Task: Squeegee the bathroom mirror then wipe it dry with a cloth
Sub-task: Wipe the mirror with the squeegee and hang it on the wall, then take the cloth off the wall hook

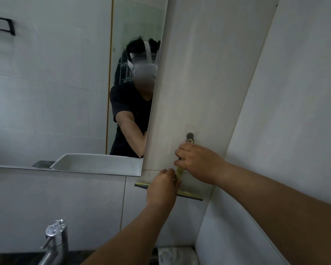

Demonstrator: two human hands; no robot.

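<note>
Presently, squeegee: a yellow-green plastic squeegee [182,174] with a black rubber blade hangs flat against the white tiled wall [199,73], to the right of the mirror, with its blade lowest.
Squeegee top: the looped end of its handle sits on a small dark round wall hook [190,135], just above the right hand.
Squeegee blade: the long black-edged bar runs across the wall below both hands; its left end shows past the left hand and its right end reaches toward the corner of the wall.
Right hand: the right hand [199,161] covers the upper handle, knuckles toward the camera, fingers [182,150] curled in and closed around the handle.
Left hand: the left hand [163,188] lies over the lower handle where it meets the blade, fingers [168,172] bent together against the yellow stem; whether they clamp it or only touch it cannot be told, as the back of the hand hides the fingertips.
Between the hands: a short strip of yellow handle shows in the gap.
Mirror: a large frameless rectangular wall mirror [46,92] fills the left side, well apart from both hands; its lower right corner is near the left hand.
Reflection: a person in a dark short-sleeved top and a white basin rim.
Faucet: a chrome single-lever faucet [55,238] with water drops on its cap stands at lower left.
</note>
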